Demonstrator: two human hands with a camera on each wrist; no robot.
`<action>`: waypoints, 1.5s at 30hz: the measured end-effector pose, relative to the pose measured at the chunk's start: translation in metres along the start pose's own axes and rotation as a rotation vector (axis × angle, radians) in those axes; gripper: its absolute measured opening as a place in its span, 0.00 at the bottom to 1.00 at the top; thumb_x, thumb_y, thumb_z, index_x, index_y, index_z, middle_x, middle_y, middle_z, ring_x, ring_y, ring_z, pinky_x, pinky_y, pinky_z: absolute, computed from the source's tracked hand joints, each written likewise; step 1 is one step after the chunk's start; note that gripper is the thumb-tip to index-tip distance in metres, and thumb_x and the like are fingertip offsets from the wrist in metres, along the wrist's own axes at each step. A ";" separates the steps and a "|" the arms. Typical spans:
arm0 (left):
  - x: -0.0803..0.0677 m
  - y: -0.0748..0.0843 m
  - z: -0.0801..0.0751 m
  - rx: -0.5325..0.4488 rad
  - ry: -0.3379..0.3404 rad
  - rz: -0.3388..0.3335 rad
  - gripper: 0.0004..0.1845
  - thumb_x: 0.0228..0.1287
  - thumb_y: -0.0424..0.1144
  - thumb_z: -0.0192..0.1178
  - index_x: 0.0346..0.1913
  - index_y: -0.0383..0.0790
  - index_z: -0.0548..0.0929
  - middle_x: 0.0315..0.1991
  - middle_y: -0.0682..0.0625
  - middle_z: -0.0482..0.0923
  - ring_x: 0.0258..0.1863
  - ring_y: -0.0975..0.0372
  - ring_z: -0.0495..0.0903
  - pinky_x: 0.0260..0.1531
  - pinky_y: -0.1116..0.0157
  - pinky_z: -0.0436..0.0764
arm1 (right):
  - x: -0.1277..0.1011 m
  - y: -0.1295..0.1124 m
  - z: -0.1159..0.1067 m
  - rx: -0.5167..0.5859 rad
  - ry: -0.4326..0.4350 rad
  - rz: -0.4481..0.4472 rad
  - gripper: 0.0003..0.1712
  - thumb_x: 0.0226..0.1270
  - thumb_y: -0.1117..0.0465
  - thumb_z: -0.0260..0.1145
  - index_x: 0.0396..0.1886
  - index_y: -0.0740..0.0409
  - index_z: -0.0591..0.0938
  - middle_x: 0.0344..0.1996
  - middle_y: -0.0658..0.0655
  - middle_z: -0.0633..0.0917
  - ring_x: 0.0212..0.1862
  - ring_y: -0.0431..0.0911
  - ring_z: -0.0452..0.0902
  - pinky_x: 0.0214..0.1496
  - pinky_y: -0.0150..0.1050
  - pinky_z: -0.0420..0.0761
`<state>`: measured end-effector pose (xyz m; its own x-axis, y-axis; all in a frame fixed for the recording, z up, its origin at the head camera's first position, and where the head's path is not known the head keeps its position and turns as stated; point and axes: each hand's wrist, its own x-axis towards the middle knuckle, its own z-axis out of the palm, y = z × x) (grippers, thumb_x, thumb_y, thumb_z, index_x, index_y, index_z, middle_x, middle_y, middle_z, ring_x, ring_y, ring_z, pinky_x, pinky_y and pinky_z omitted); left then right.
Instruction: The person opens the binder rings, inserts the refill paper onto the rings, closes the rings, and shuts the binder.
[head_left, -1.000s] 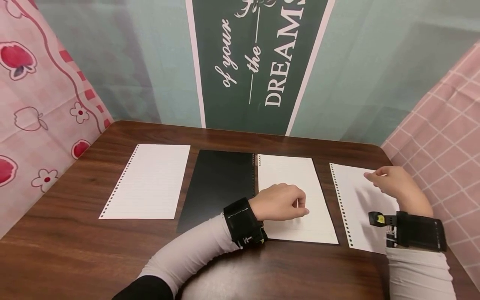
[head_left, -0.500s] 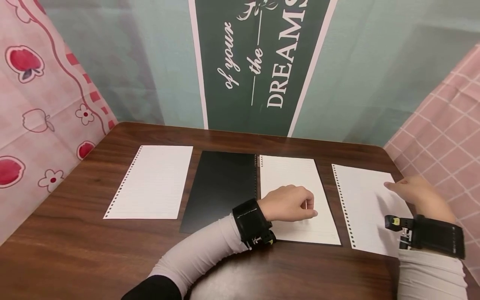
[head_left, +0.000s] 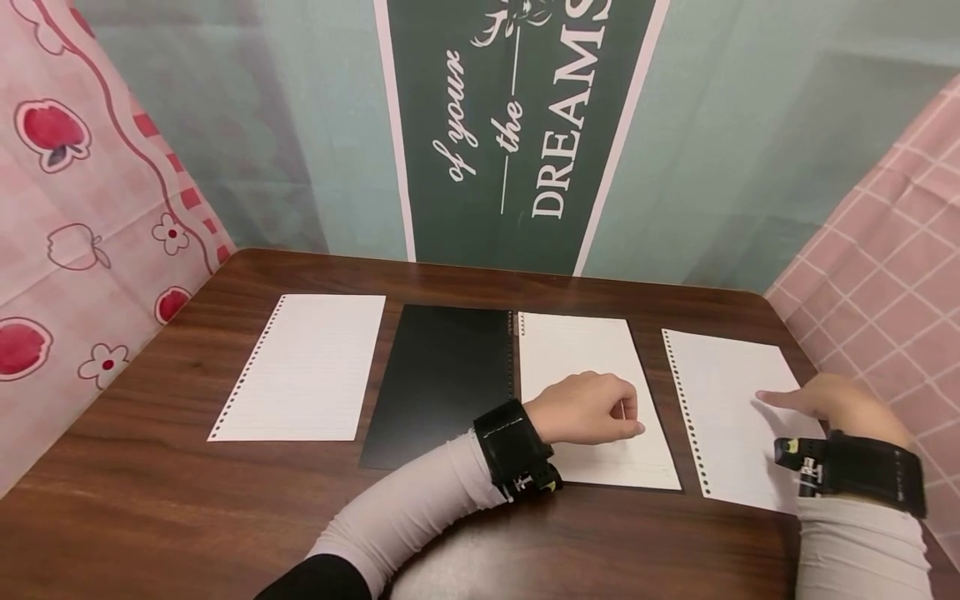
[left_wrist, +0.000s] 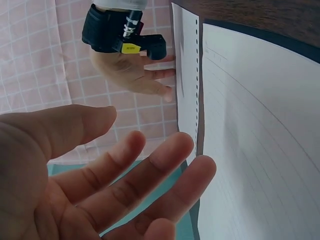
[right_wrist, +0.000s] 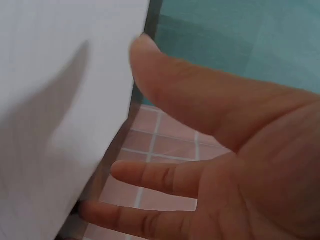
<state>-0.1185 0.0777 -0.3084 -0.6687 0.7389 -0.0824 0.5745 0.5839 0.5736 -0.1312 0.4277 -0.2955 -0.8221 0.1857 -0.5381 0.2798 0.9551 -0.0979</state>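
An open ring-bound notebook lies mid-table, its black cover [head_left: 446, 383] folded out to the left and its cream lined page [head_left: 577, 346] to the right. My left hand [head_left: 588, 408] hovers over that page, fingers loosely bent and holding nothing. On the right is a loose white sheet [head_left: 727, 417] with punched holes down its left side. Beside this sheet's right edge is my right hand [head_left: 843, 404]. Its thumb [right_wrist: 165, 75] extends over the paper in the right wrist view, while the spread fingers [right_wrist: 150, 217] are at the table edge with a gap to the thumb.
Another loose hole-punched sheet [head_left: 307, 367] lies to the left of the notebook on the brown wooden table [head_left: 135, 500]. A green printed cloth [head_left: 337, 167] hangs behind. Pink cloths stand at both sides, the right one [head_left: 892, 275] close to my right hand.
My right hand has moved right, from over the loose sheet to its right edge, its thumb now stretched out. The left hand has shifted slightly right over the notebook page.
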 end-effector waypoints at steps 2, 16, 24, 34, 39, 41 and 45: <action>0.001 0.001 0.001 -0.003 0.002 0.001 0.07 0.69 0.49 0.60 0.35 0.53 0.82 0.30 0.63 0.80 0.29 0.73 0.76 0.27 0.74 0.73 | 0.001 0.001 0.002 -0.008 -0.027 -0.019 0.57 0.62 0.25 0.56 0.42 0.86 0.77 0.31 0.70 0.79 0.37 0.59 0.76 0.46 0.62 0.76; 0.013 0.008 0.006 -0.034 -0.007 0.004 0.06 0.69 0.49 0.60 0.38 0.53 0.82 0.33 0.64 0.79 0.29 0.73 0.76 0.27 0.75 0.72 | 0.002 -0.011 0.005 0.058 0.028 0.080 0.54 0.62 0.39 0.67 0.50 0.93 0.63 0.36 0.77 0.75 0.44 0.69 0.72 0.52 0.63 0.75; 0.019 0.013 0.012 -0.065 -0.022 -0.010 0.07 0.69 0.50 0.61 0.40 0.53 0.81 0.33 0.64 0.81 0.28 0.75 0.76 0.26 0.76 0.73 | 0.004 -0.013 0.006 0.050 0.017 0.118 0.57 0.64 0.40 0.66 0.53 0.95 0.55 0.40 0.81 0.71 0.49 0.74 0.68 0.57 0.66 0.71; 0.028 0.017 0.021 -0.138 -0.040 -0.039 0.06 0.68 0.49 0.61 0.41 0.53 0.80 0.31 0.64 0.80 0.28 0.74 0.76 0.28 0.77 0.73 | 0.022 0.006 0.011 0.091 -0.044 -0.023 0.58 0.57 0.33 0.69 0.44 0.94 0.66 0.31 0.75 0.76 0.39 0.63 0.75 0.49 0.57 0.78; 0.032 0.017 0.024 -0.160 -0.039 -0.037 0.07 0.68 0.49 0.61 0.42 0.51 0.81 0.33 0.63 0.81 0.28 0.75 0.76 0.28 0.77 0.73 | 0.018 0.001 0.013 0.080 0.018 0.061 0.60 0.56 0.34 0.70 0.46 0.93 0.63 0.34 0.79 0.73 0.46 0.74 0.70 0.52 0.63 0.75; 0.034 0.017 0.025 -0.167 -0.036 -0.040 0.07 0.68 0.49 0.61 0.42 0.51 0.81 0.34 0.63 0.81 0.29 0.75 0.76 0.28 0.77 0.73 | 0.014 -0.003 0.013 0.079 0.042 0.117 0.62 0.57 0.34 0.70 0.51 0.95 0.59 0.40 0.84 0.71 0.52 0.81 0.64 0.55 0.68 0.72; 0.037 0.018 0.027 -0.177 -0.036 -0.049 0.07 0.68 0.49 0.61 0.42 0.51 0.81 0.35 0.63 0.81 0.28 0.75 0.76 0.28 0.77 0.74 | 0.010 -0.008 0.016 0.135 0.064 0.204 0.64 0.60 0.38 0.69 0.57 0.95 0.50 0.48 0.92 0.61 0.57 0.85 0.54 0.57 0.73 0.68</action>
<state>-0.1205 0.1246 -0.3235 -0.6748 0.7243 -0.1413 0.4474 0.5538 0.7023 -0.1336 0.4186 -0.3138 -0.7703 0.3901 -0.5044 0.5037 0.8573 -0.1062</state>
